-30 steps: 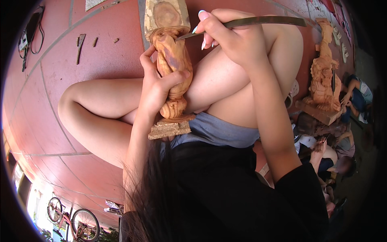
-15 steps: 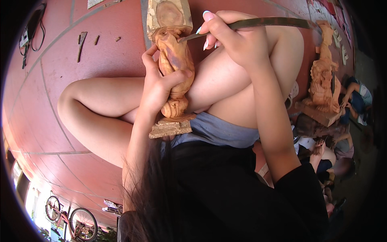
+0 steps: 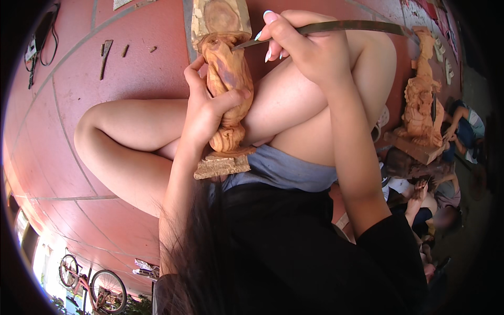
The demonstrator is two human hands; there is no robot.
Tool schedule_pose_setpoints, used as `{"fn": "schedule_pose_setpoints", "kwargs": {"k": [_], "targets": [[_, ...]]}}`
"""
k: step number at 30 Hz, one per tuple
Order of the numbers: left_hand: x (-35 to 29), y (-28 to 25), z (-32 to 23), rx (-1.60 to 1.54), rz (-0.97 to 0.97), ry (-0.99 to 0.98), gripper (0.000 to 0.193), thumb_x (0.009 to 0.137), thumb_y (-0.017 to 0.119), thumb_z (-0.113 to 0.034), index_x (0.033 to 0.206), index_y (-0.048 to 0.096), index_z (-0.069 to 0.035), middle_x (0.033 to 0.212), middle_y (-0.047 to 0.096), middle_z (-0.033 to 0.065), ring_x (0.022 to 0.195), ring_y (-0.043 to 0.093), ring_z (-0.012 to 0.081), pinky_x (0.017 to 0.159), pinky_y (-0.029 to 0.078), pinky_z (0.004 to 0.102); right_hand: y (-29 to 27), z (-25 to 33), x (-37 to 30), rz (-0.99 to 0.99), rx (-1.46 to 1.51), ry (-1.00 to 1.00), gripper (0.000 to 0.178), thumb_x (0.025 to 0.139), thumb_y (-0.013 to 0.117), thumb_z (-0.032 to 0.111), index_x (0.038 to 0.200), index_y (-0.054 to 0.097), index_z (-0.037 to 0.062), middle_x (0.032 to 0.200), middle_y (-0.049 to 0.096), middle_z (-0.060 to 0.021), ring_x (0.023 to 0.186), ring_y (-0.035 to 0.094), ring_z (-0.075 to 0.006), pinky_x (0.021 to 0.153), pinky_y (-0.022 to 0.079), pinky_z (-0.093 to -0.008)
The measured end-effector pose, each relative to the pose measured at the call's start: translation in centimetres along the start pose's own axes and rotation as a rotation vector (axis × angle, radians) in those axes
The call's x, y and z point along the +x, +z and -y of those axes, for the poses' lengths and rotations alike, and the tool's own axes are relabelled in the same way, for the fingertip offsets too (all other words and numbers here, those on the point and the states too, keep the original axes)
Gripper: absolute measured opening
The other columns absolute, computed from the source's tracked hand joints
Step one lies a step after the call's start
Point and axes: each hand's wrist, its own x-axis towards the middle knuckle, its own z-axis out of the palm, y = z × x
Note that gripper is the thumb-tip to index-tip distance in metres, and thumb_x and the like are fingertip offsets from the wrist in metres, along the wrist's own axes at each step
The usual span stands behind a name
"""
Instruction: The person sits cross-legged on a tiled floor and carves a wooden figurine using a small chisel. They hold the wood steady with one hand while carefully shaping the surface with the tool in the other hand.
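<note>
A carved wooden figure (image 3: 229,73), orange-brown with rounded folds, lies lengthwise over my lap. It has a squared, uncut block at its far end and a rough base at its near end. My left hand (image 3: 206,107) is wrapped round its middle from the left, thumb across the front and fingers partly hidden behind. In my right hand (image 3: 310,50) is a long, thin, dark carving tool (image 3: 357,25), bent along its length. Its narrow pointed tip meets the wood just below the squared block, at a notch on the right side. The tool's exact kind is unclear.
Small wood or metal pieces (image 3: 106,60) lie on the red tiled floor, left of the figure. A dark device with a cord (image 3: 32,50) is farther left. A larger carved statue (image 3: 419,105) stands at right, near other people (image 3: 467,123). A bicycle (image 3: 94,289) is lower left.
My right hand and the tool have shifted slightly away from me, the tip staying at the same notch. My left hand keeps its hold on the figure.
</note>
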Motion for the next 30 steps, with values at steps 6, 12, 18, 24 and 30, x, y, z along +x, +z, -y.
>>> {"fn": "schedule_pose_setpoints", "kwargs": {"k": [6, 12, 18, 24, 30], "targets": [[-0.2, 0.1, -0.2, -0.007, 0.004, -0.011, 0.096, 0.068, 0.078, -0.005, 0.139, 0.015, 0.005, 0.128, 0.049, 0.0233, 0.118, 0.053, 0.0285, 0.102, 0.043, 0.0364, -0.1, 0.2, -0.3, -0.018, -0.012, 0.002, 0.027, 0.097, 0.062, 0.018, 0.078, 0.071, 0.0006, 0.061, 0.063, -0.0027, 0.056, 0.063, -0.0086, 0.049, 0.045, -0.0196], [-0.2, 0.1, -0.4, 0.006, 0.004, -0.015, 0.096, 0.069, 0.078, -0.007, 0.140, 0.014, 0.005, 0.129, 0.048, 0.0235, 0.119, 0.052, 0.0285, 0.103, 0.042, 0.0360, -0.2, 0.1, -0.2, -0.006, -0.017, -0.014, 0.026, 0.096, 0.063, 0.018, 0.079, 0.072, 0.0009, 0.061, 0.064, -0.0027, 0.055, 0.063, -0.0085, 0.049, 0.044, -0.0195], [-0.1, -0.1, 0.2, -0.012, -0.006, -0.011, 0.096, 0.068, 0.078, -0.008, 0.140, 0.016, 0.005, 0.129, 0.048, 0.0241, 0.120, 0.051, 0.0289, 0.104, 0.041, 0.0362, 0.1, 0.3, -0.1, -0.044, -0.037, 0.044, 0.028, 0.095, 0.064, 0.021, 0.079, 0.071, 0.0002, 0.060, 0.064, -0.0034, 0.054, 0.062, -0.0083, 0.050, 0.045, -0.0207], [-0.2, 0.1, -0.1, 0.004, -0.002, -0.006, 0.095, 0.069, 0.078, -0.007, 0.140, 0.016, 0.005, 0.128, 0.049, 0.0237, 0.119, 0.051, 0.0285, 0.102, 0.043, 0.0359, -0.1, -0.2, 0.3, -0.044, 0.073, 0.130, 0.031, 0.096, 0.062, 0.023, 0.079, 0.070, -0.0008, 0.060, 0.063, -0.0054, 0.053, 0.061, -0.0104, 0.051, 0.048, -0.0234], [-0.5, 0.4, -0.4, -0.031, -0.004, -0.003, 0.093, 0.070, 0.076, -0.005, 0.141, 0.016, 0.004, 0.125, 0.050, 0.0222, 0.116, 0.054, 0.0269, 0.100, 0.045, 0.0364, -1.2, 0.2, 0.7, 0.048, 0.141, 0.269, 0.034, 0.100, 0.057, 0.020, 0.077, 0.068, -0.0024, 0.059, 0.063, -0.0062, 0.051, 0.060, -0.0112, 0.049, 0.046, -0.0227]]}}
